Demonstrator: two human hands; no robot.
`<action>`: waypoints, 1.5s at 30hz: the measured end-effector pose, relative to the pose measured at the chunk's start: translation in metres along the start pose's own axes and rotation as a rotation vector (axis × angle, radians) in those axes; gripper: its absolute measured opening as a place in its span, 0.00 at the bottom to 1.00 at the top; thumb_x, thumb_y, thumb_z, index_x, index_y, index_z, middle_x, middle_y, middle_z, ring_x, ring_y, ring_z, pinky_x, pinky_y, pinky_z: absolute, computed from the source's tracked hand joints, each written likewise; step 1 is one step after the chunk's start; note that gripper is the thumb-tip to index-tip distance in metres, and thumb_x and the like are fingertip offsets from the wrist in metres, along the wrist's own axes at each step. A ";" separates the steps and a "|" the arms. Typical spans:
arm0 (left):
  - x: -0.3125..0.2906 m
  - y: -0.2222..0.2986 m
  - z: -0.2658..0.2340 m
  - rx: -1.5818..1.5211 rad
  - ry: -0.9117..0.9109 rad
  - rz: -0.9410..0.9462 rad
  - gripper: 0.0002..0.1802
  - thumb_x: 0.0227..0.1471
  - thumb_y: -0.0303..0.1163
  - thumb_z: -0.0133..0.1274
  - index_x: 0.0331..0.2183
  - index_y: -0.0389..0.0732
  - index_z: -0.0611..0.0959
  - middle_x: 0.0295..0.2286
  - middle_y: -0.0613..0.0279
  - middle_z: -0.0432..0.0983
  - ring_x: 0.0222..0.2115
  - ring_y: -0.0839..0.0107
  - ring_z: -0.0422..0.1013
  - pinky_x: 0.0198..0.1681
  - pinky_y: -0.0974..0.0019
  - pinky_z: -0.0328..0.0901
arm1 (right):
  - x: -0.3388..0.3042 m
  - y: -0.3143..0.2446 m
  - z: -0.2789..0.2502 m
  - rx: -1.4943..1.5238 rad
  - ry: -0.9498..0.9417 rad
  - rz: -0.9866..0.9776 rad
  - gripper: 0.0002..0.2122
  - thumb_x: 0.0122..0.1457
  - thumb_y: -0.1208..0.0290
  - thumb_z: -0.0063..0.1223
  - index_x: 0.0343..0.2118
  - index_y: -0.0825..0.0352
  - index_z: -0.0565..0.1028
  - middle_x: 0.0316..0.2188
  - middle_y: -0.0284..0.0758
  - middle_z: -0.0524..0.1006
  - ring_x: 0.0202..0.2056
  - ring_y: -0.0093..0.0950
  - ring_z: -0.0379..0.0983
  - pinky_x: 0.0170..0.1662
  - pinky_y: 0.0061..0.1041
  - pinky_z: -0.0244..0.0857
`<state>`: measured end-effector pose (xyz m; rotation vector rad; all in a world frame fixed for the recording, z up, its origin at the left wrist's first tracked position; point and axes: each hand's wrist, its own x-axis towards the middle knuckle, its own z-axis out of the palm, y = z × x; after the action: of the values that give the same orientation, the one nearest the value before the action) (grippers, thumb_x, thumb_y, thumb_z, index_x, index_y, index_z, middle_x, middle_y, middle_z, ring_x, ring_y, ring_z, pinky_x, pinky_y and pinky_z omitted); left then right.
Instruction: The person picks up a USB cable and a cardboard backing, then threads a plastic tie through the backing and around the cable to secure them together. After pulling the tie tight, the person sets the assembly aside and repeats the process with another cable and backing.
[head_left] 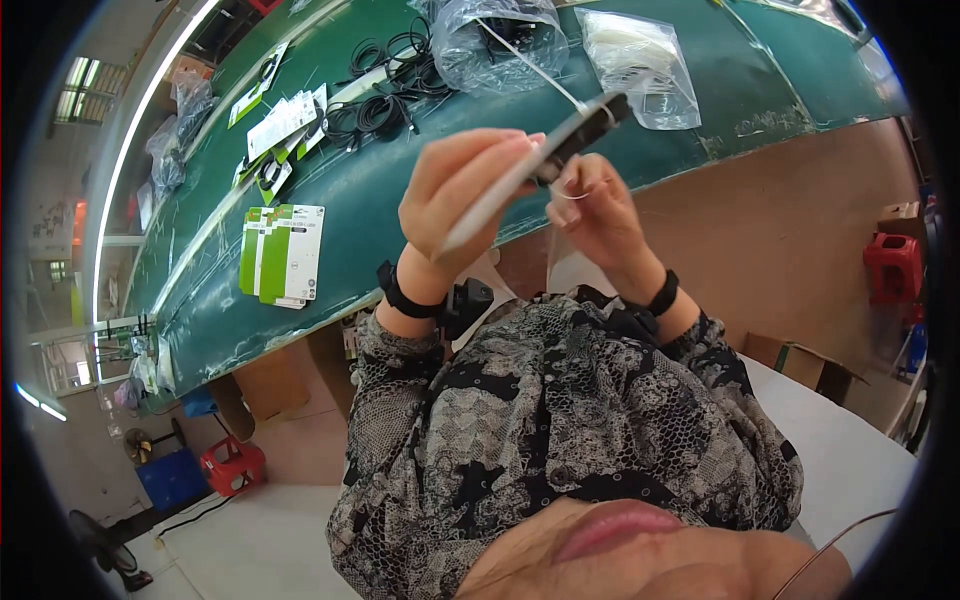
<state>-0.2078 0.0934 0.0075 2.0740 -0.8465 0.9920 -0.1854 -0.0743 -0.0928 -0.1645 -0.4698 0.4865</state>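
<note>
Closest to the camera, the person's lower face (650, 565) and patterned shirt (560, 420) are filling the bottom of the view. Further off, from left to right, a stack of white-and-green cards (292, 255) is lying near the close edge of a green tabletop (350, 215). Beyond it, more cards are lying in a loose heap (285, 125), beside a tangle of black cables (385, 110); anything set down there could be getting mixed in or caught in the loops.

Toward the middle, the left hand (455, 185) is curling its fingers around a pale flat card (490, 205), tilted and raised in the air around the tabletop's near edge. A dark piece (592, 130) is sitting at its far end. Too tight a grip could be creasing the card; too loose a one could be dropping it to the floor. Behind, a clear bag (500, 60) is holding dark items, and a thin white strip (530, 65) is sticking out past the card, where it could be snagging on the plastic.

Further right, the right hand (605, 220) is pinching a fine pale strand (576, 195) between its fingertips. Being so slim, it could be slipping free; whether it is joining the strip, I cannot tell. Beyond, a bag of white strips (640, 65) is lying flat.
</note>
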 end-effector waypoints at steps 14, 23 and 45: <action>-0.033 -0.019 0.051 -0.826 0.509 -0.621 0.19 0.47 0.21 0.57 0.43 0.34 0.73 0.38 0.61 0.74 0.36 0.73 0.71 0.39 0.72 0.68 | 0.033 -0.026 0.078 -1.291 0.262 -0.409 0.04 0.52 0.82 0.54 0.30 0.70 0.70 0.25 0.36 0.75 0.22 0.21 0.71 0.23 0.17 0.64; -0.033 -0.017 0.052 -1.138 0.508 -0.621 0.19 0.51 0.21 0.51 0.46 0.36 0.70 0.41 0.58 0.73 0.41 0.67 0.71 0.44 0.61 0.70 | 0.039 -0.028 0.081 -2.009 0.063 -0.724 0.06 0.48 0.83 0.57 0.30 0.71 0.75 0.23 0.32 0.74 0.20 0.18 0.70 0.21 0.16 0.61; -0.044 -0.028 0.043 -1.390 0.451 -0.750 0.16 0.55 0.24 0.47 0.47 0.37 0.71 0.42 0.59 0.72 0.41 0.65 0.72 0.45 0.59 0.70 | 0.027 -0.019 0.063 -1.370 -0.100 -0.308 0.03 0.55 0.85 0.48 0.33 0.74 0.72 0.28 0.39 0.73 0.24 0.25 0.74 0.27 0.18 0.67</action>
<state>-0.1911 0.0861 -0.0576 0.7504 -0.2532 0.2162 -0.1861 -0.0748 -0.0222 -1.3645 -0.8509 -0.2071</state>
